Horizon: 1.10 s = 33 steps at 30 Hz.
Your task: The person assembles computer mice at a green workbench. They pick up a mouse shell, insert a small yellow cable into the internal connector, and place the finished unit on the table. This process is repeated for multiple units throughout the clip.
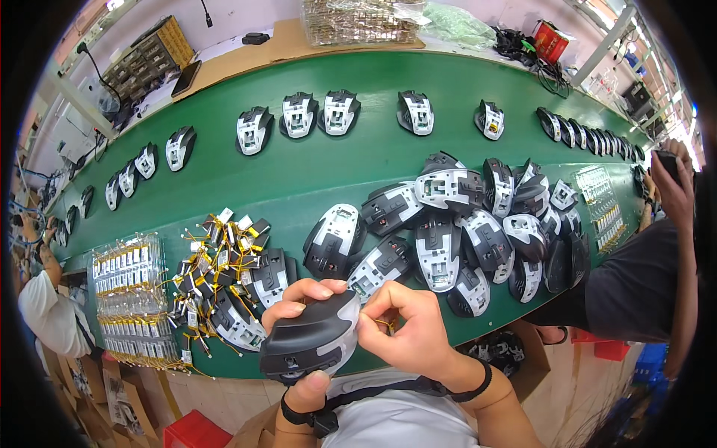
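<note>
A black and grey computer mouse is held over the near edge of the green bench. My left hand grips it, fingers along the far side and thumb at the near end. At the mouse's right edge, my right hand is closed in a pinch, and a thin yellow wire shows between its fingers. What the wire joins is hidden. Just beyond my hands lies a heap of mouse bodies with open undersides. Left of the held mouse is a pile of small batteries with yellow leads, partly over more mouse bodies.
Clear trays with rows of batteries stand at the left; another tray lies at the right. Across the green bench runs a spaced line of mice. A person in dark clothes is on the right, another in white far left.
</note>
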Motion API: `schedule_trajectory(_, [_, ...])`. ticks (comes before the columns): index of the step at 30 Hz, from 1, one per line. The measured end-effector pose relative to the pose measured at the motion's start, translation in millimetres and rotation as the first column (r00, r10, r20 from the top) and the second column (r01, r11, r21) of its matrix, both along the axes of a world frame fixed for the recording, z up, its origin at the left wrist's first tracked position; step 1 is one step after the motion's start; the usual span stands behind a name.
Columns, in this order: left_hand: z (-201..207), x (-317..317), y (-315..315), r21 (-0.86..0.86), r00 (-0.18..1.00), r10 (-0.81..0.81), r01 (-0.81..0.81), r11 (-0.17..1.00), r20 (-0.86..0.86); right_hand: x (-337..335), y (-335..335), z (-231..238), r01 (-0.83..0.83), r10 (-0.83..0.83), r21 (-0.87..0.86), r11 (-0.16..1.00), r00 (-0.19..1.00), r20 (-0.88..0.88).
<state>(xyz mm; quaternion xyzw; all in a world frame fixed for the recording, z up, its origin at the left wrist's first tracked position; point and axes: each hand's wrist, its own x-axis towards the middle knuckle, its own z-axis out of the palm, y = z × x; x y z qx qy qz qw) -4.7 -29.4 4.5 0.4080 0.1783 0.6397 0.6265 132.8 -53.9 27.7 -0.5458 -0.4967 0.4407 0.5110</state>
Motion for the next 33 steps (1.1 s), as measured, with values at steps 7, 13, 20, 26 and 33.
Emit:
schedule_trajectory(7, [-1, -8, 8, -0.039, 0.996, -0.083, 0.084, 0.996, 0.036, 9, 14, 3, -0.033, 0.028, -0.071, 0.997, 0.997, -0.068])
schedule_trajectory(13, [-5, -13, 13, -0.06, 0.953, -0.209, 0.228, 0.972, 0.221, 11, 13, -4, -0.185, 0.148, -0.199, 0.962, 0.971, -0.188])
schedule_trajectory(20, [-6, -11, 14, -0.102, 0.949, -0.266, 0.286, 0.953, 0.17, 11, 8, -22, -0.18, 0.098, -0.223, 0.958, 0.937, -0.335])
schedule_trajectory(26, [-9, -4, 7, -0.146, 0.971, -0.142, 0.115, 0.983, -0.195, 21, 11, -35, -0.347, 0.178, -0.329, 0.878, 0.876, -0.447])
schedule_trajectory(33, [1, -17, 28, -0.183, 0.975, -0.221, 0.214, 0.959, -0.015, 39, -16, -20, -0.168, 0.171, 0.032, 0.985, 0.973, -0.157])
